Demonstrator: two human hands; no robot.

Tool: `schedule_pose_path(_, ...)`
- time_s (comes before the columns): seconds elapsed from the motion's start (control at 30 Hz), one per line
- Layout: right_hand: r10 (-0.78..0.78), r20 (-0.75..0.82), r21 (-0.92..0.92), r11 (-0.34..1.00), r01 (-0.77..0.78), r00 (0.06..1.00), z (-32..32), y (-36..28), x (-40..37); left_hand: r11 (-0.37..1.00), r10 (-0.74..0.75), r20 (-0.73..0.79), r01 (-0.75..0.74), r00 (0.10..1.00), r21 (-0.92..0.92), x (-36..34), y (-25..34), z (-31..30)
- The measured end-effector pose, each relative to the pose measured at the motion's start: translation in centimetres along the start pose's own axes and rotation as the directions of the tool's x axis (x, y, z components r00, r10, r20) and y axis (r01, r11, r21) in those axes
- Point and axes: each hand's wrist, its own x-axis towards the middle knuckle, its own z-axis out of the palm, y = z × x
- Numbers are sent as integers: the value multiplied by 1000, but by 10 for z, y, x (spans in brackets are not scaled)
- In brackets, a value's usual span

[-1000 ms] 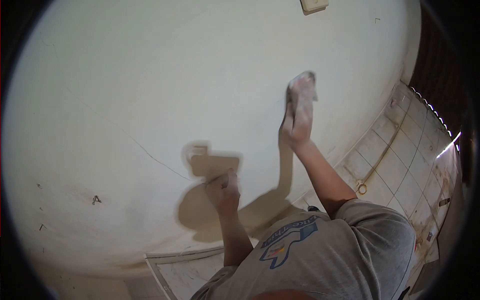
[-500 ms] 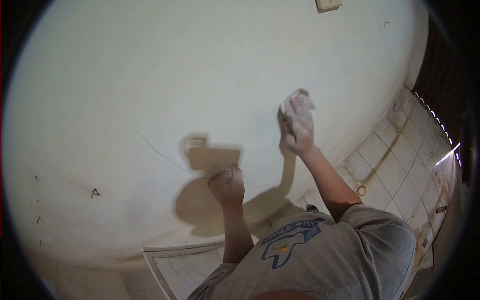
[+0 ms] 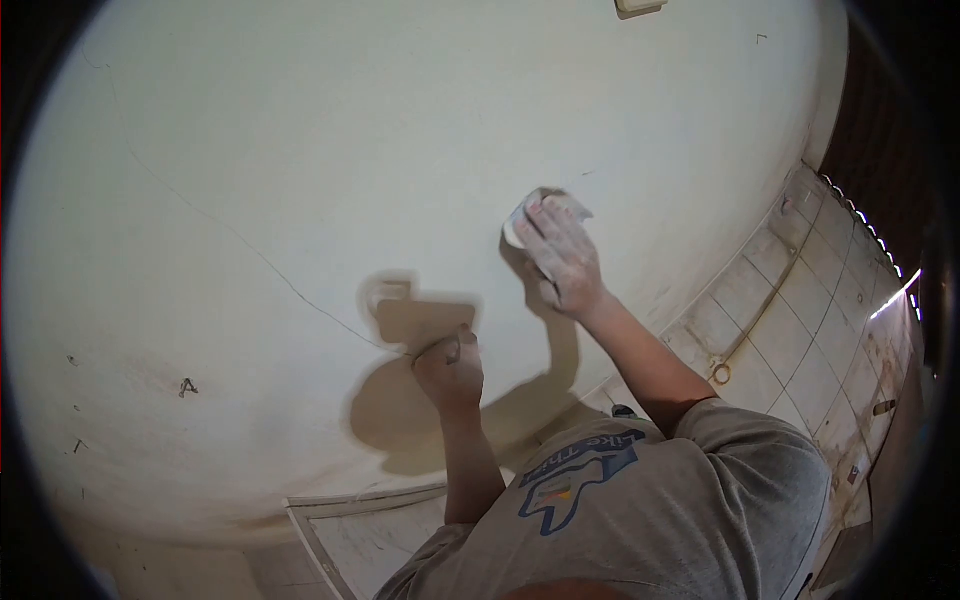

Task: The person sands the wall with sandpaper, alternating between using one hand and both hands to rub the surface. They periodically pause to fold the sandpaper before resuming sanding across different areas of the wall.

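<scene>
My right hand (image 3: 563, 262) lies against the pale wall (image 3: 300, 150), its fingers pressing a folded whitish sheet of sandpaper (image 3: 517, 222) to the surface. White dust coats those fingers. Lower and to the left, my left hand (image 3: 449, 368) is closed in a fist and rests on the wall. Nothing sticks out of the fist, though its inner side faces away. A thin dark line (image 3: 270, 263), like a crack, runs down the wall from the upper left to the left hand. Shadows of my head and arms fall around both hands.
A cream box (image 3: 638, 7) is fixed at the top of the wall. Metal bits (image 3: 188, 387) stick out at the left. Stained tiles (image 3: 800, 340) with a pipe and a yellowish ring (image 3: 721, 374) cover the right side. A pale framed panel (image 3: 370, 535) stands below.
My right hand has slid left and slightly down across the wall with the sandpaper, tilting further left. The left fist has stayed in place; the view has shifted slightly.
</scene>
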Motion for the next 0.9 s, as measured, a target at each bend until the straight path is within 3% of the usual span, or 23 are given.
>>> schedule_pose_path(0.07, -24, -121, -38, 999, 19, 992, -2, 23, 14, 999, 23, -18, -24, 1000, -23, -1, -3, 1)
schedule_pose_path(0.2, 77, -314, -52, 994, -99, 946, -19, 37, 59, 999, 11, 22, -12, 1000, 30, -3, -9, 0)
schedule_pose_path(0.3, 126, -355, 10, 991, -131, 926, -15, 30, 68, 998, 59, -6, -59, 998, 16, -2, -16, 4)
schedule_pose_path(0.4, 117, -302, 44, 993, -109, 946, -10, 14, 59, 997, 71, -29, -71, 997, -16, -1, -20, 7)
schedule_pose_path(0.57, -3, -99, -72, 997, -5, 995, -10, 17, 17, 1000, 0, 32, 1, 999, -23, 0, -7, 0)
schedule_pose_path(0.77, 172, -365, -32, 980, -197, 915, -30, 59, 39, 997, 72, 2, -72, 997, -21, 0, -11, 3)
schedule_pose_path(0.9, 265, -428, 14, 958, -287, 864, -26, 60, 55, 994, 92, 18, -93, 996, 63, 0, -21, 5)
